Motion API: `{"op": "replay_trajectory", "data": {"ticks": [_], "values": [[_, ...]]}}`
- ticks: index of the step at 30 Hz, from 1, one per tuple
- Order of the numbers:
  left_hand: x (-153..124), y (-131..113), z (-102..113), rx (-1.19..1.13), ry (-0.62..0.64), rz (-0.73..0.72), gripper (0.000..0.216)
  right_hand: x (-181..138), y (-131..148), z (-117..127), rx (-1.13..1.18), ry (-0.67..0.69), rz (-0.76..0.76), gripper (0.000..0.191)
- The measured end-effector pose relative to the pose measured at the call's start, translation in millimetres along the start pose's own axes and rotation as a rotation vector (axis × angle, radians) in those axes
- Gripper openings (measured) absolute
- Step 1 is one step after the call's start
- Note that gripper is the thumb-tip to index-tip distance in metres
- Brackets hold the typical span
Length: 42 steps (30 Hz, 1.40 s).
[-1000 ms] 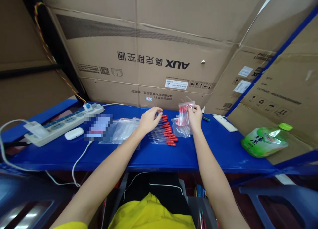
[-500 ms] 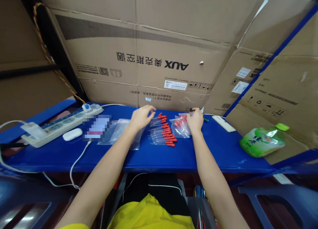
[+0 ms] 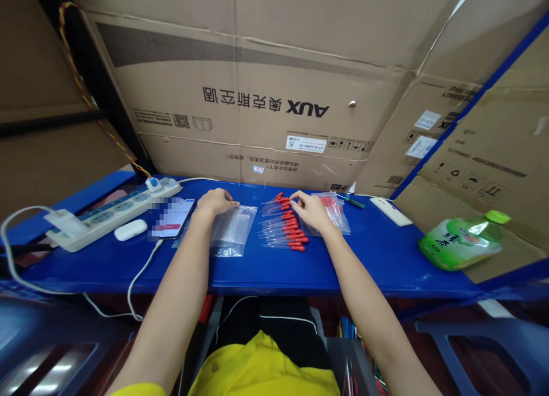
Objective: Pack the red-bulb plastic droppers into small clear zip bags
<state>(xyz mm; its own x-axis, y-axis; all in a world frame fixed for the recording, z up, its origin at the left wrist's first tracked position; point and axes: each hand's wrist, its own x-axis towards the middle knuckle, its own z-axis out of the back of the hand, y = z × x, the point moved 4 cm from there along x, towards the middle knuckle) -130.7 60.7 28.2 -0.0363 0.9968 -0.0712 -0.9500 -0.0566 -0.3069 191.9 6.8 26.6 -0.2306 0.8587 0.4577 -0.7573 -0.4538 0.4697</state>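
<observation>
My left hand [image 3: 215,201] is closed at the top edge of a clear zip bag [image 3: 234,233], its fingertips pinching the bag near the corner. More flat bags lie beneath that one. Several plastic droppers [image 3: 281,234] with red bulbs lie in a row on the blue table [image 3: 274,273], bulbs to the right. My right hand [image 3: 312,210] has thumb and forefinger curled together at a red bulb near the far end of the row. Partly behind this hand lies a filled bag [image 3: 337,210] with red-bulbed droppers inside.
On the left are a power strip [image 3: 115,213], a white earphone case [image 3: 130,230] and a phone [image 3: 178,218] on a cable. A green screwdriver [image 3: 355,202], a white phone-like slab [image 3: 391,211] and a green bottle [image 3: 461,241] lie on the right. Cardboard [image 3: 257,58] walls the back.
My left hand has moved left from the droppers to the zip bags. My right hand has moved left from the filled bag to the far end of the dropper row.
</observation>
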Motion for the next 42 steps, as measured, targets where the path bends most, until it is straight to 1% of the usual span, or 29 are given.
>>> {"op": "replay_trajectory", "data": {"ticks": [3,5,8,12,15,18,20,21,23,24,26,28,30,33,36,39,42], "values": [[0.2,-0.3,-0.5,-0.018,-0.025,-0.009,0.03,-0.7,-2.8,0.4,-0.009,0.01,-0.012,0.016],[0.7,0.0,1.3,-0.044,-0.09,-0.026,0.024,-0.8,-3.2,1.0,-0.016,0.008,-0.024,0.015],[1.6,0.3,5.5,-0.079,-0.218,-0.041,0.027,-1.1,-2.6,1.1,-0.022,0.009,-0.043,0.014],[0.6,-5.1,8.4,-0.118,-0.308,-0.08,0.029,-1.1,-2.4,-0.2,-0.019,0.017,-0.055,0.016],[-3.9,-12.4,13.9,-0.258,-0.396,-0.134,0.03,-0.5,-3.0,-0.6,-0.009,-0.004,-0.059,0.018],[-9.9,-20.7,21.0,-0.42,-0.5,-0.222,0.026,0.2,-3.5,-1.2,-0.001,-0.026,-0.066,0.02],[-12.4,-25.9,22.1,-0.455,-0.537,-0.27,0.024,0.5,-3.7,-1.8,0.001,-0.034,-0.074,0.021],[-12.8,-28.4,20.3,-0.434,-0.537,-0.28,0.025,0.5,-3.8,-2.2,0.0,-0.038,-0.078,0.021],[-11.9,-33.9,11.7,-0.327,-0.491,-0.291,0.026,0.4,-3.8,-2.9,-0.004,-0.041,-0.082,0.021],[-11.0,-36.9,5.3,-0.253,-0.45,-0.299,0.029,0.4,-3.8,-3.4,-0.006,-0.041,-0.083,0.021],[-9.2,-43.3,-10.3,-0.116,-0.332,-0.333,0.046,0.2,-3.7,-4.2,-0.005,-0.04,-0.084,0.021],[-7.2,-46.3,-25.6,0.008,-0.205,-0.305,0.056,0.1,-3.8,-4.7,-0.002,-0.043,-0.087,0.02],[-6.1,-47.7,-34.1,0.07,-0.164,-0.273,0.058,-0.1,-3.9,-5.1,0.0,-0.05,-0.089,0.02],[-4.6,-48.7,-37.3,0.076,-0.183,-0.257,0.055,-0.3,-4.2,-5.3,0.008,-0.058,-0.09,0.019],[-3.4,-49.8,-34.2,0.036,-0.238,-0.285,0.053,-0.5,-4.6,-5.1,0.012,-0.065,-0.095,0.02],[-5.5,-53.9,-25.5,-0.053,-0.346,-0.374,0.04,-0.6,-4.0,-4.3,0.023,-0.084,-0.097,0.022],[-14.2,-63.0,-14.1,-0.194,-0.476,-0.535,0.027,-0.8,-1.6,-2.4,0.07,-0.118,-0.105,0.027]]}}
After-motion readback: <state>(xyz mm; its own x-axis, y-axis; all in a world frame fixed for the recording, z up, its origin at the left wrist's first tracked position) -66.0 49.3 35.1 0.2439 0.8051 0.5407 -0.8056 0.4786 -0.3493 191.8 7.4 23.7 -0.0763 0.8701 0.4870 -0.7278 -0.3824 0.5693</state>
